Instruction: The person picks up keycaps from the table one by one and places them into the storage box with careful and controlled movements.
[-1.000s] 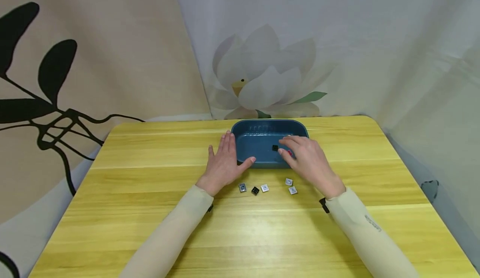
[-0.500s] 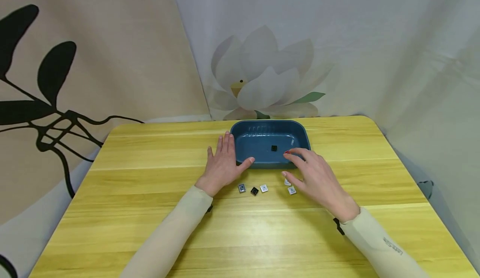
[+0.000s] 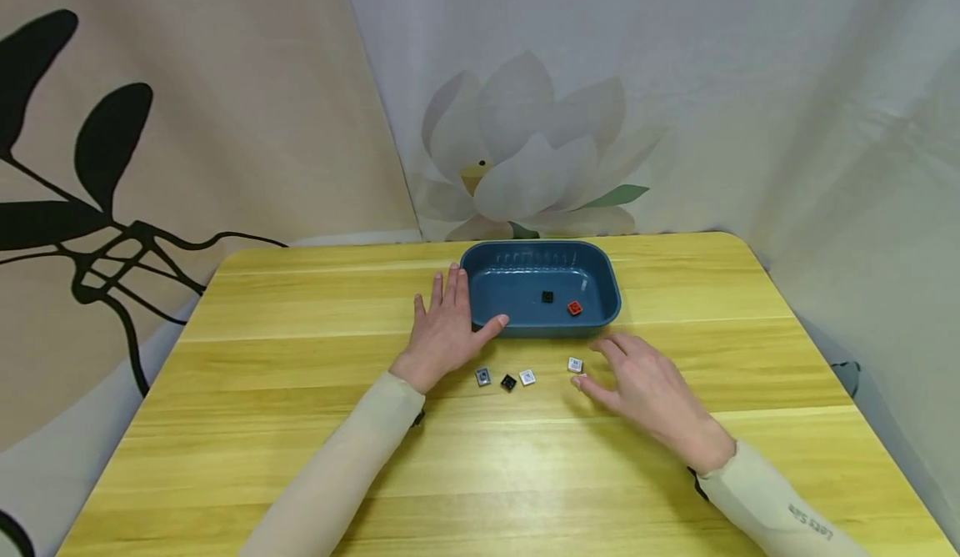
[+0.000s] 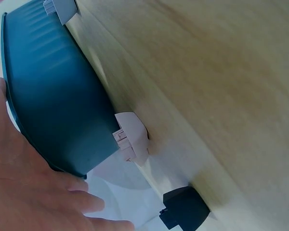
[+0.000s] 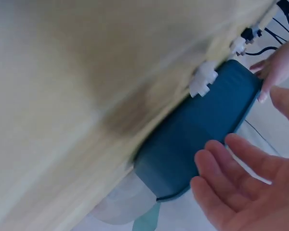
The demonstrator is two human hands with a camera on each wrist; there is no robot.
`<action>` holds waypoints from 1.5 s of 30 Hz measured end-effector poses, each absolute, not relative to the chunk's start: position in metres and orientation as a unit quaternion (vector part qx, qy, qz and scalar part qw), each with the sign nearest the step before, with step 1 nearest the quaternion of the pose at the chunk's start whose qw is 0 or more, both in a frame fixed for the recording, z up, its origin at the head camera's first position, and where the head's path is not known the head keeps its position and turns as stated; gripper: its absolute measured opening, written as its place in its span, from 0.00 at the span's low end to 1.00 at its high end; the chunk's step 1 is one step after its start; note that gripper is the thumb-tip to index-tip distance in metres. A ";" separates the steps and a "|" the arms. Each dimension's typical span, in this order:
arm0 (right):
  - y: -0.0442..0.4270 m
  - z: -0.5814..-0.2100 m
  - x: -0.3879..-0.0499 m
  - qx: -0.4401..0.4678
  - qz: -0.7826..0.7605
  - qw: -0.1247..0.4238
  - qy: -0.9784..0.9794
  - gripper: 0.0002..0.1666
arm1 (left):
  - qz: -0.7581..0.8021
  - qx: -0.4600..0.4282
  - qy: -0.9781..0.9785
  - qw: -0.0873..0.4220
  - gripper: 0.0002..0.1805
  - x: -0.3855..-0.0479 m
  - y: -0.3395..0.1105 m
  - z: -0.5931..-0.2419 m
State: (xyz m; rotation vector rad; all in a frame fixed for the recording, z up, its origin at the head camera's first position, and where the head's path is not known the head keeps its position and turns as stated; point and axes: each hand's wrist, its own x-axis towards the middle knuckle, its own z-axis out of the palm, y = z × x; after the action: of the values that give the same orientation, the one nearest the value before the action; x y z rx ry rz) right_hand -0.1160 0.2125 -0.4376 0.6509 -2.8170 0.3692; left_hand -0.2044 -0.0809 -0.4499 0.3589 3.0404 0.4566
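Note:
My left hand (image 3: 446, 332) lies with fingers spread at the left end of a blue rectangular dish (image 3: 540, 331), its thumb on the front rim. Over the table, right of the loose pieces, my right hand (image 3: 651, 388) holds nothing; its fingers are loosely bent in the right wrist view. Its thumb tip is by a small white square piece (image 3: 575, 364) and partly covers another. Left of these lie a grey piece (image 3: 483, 377), a black piece (image 3: 508, 383) and a white piece (image 3: 528, 378). Inside the dish are a black piece (image 3: 547, 297) and a red piece (image 3: 574, 308).
The dish stands near the back edge of the wooden table (image 3: 300, 474). A printed cloth (image 3: 525, 123) hangs right behind that edge. All the loose pieces lie in front of the dish.
My right hand has drawn back out of the dish toward the front right. The red piece it was at now lies in the dish, right of the black one. My left hand stays put.

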 end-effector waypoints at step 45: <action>0.213 -0.440 -0.125 0.248 0.100 0.086 -0.960 0.10 | 0.153 0.111 0.982 0.021 0.62 -0.203 -0.080 -0.450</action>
State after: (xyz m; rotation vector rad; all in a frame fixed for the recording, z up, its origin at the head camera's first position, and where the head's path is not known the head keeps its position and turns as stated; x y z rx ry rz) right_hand -0.1247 0.2132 -0.4404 0.7385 -2.8603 0.2986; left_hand -0.2032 -0.0799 -0.4501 0.3447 3.0440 0.4739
